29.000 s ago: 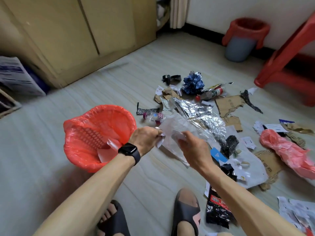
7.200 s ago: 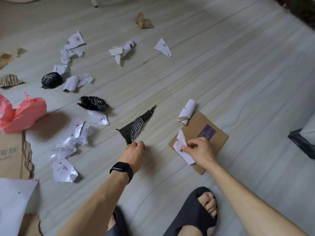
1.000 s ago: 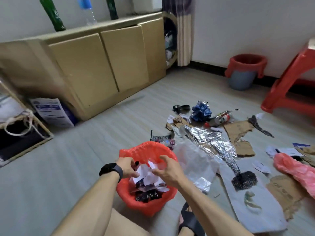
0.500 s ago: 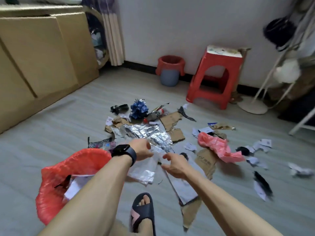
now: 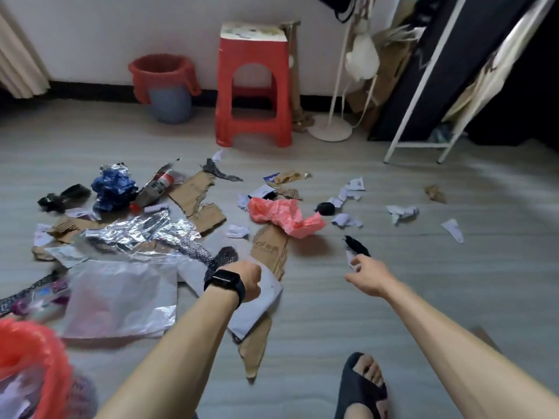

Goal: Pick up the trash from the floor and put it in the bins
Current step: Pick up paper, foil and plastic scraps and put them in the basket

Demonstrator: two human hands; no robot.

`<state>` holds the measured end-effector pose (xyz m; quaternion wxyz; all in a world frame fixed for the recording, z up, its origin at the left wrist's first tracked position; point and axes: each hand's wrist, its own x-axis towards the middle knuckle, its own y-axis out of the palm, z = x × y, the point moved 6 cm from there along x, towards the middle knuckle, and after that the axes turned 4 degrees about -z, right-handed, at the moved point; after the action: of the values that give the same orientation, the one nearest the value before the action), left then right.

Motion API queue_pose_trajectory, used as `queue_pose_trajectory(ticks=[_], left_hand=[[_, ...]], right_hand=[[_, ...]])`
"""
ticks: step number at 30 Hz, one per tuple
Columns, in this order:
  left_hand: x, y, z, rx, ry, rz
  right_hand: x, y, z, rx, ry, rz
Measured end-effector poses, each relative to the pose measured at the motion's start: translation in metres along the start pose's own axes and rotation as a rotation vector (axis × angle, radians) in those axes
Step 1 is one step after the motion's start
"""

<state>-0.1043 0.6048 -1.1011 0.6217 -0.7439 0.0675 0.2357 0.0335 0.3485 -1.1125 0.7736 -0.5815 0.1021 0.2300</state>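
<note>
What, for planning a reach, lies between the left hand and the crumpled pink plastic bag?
A torn brown cardboard strip, shown in the head view.

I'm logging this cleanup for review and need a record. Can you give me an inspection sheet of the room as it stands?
Surface: grey plank floor, littered.
Job's things: near bin at bottom left, paper inside; far bin by the wall; pink bag, foil sheet, cardboard, clear plastic bag and paper scraps on the floor.
Clutter: red stool, white rack.
Hands: left hand curled over a grey mailer, its fingers hidden; right hand open, reaching toward a black scrap.
Cables: nothing seen.
Surroundings: wall, curtain.
</note>
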Motion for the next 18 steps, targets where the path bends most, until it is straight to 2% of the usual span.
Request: queue_pose_trajectory(ticks=[6, 10, 12, 15, 18], left_hand=[[0.032, 0.093, 0.01, -0.094, -0.09, 0.159], [0.07, 0.123, 0.024, -0.109, -0.154, 0.135], [0.094, 0.132, 0.033, -0.098, -0.2, 0.101], [0.126, 0.145, 0.045, -0.103, -0.264, 0.033], [0.155, 0.182, 0.057, -0.163, -0.289, 0.099]], right_hand=[[0.035, 0.054, -0.07, -0.016, 0.142, 0.108], [0.081, 0.082, -0.091, -0.056, 0.196, 0.132], [0.116, 0.084, -0.096, -0.073, 0.208, 0.086], [0.163, 0.074, -0.095, -0.057, 0.181, -0.083], [0.213, 0.08, -0.099, -0.081, 0.144, -0.116]])
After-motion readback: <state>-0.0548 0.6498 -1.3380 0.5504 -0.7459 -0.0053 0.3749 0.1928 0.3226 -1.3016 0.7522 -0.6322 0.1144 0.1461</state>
